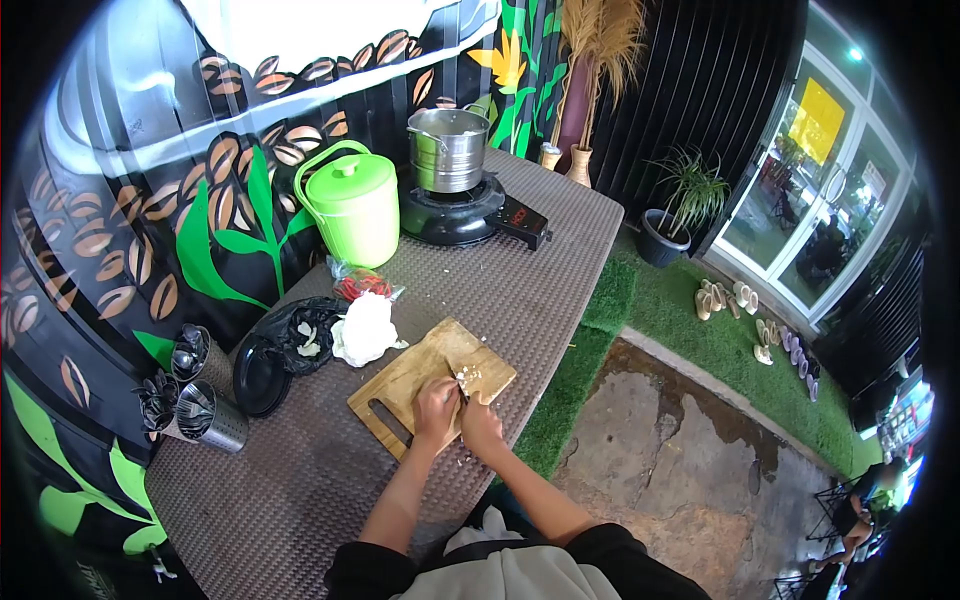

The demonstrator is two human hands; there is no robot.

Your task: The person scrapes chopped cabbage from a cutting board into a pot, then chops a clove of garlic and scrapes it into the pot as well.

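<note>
My right hand (482, 425) is closed around the handle of a knife (461, 391), mostly hidden by my fingers; only a bit of dark blade shows. My left hand (436, 408) is right beside the blade, fingers curled down onto the wooden cutting board (415, 375). What those fingers press or hold is hidden. Small chopped white pieces (468, 375), possibly garlic, lie on the board just past the knife. A few more white crumbs are scattered on the table near my right wrist.
Beyond the board are crumpled white paper (365, 330), a black plastic bag (308, 330) with peelings, and a bag of red chillies (362, 284). A green lidded bucket (352, 205) stands near a steel pot (447, 150) on a portable stove (450, 215). Steel cutlery holders (212, 425) stand left.
</note>
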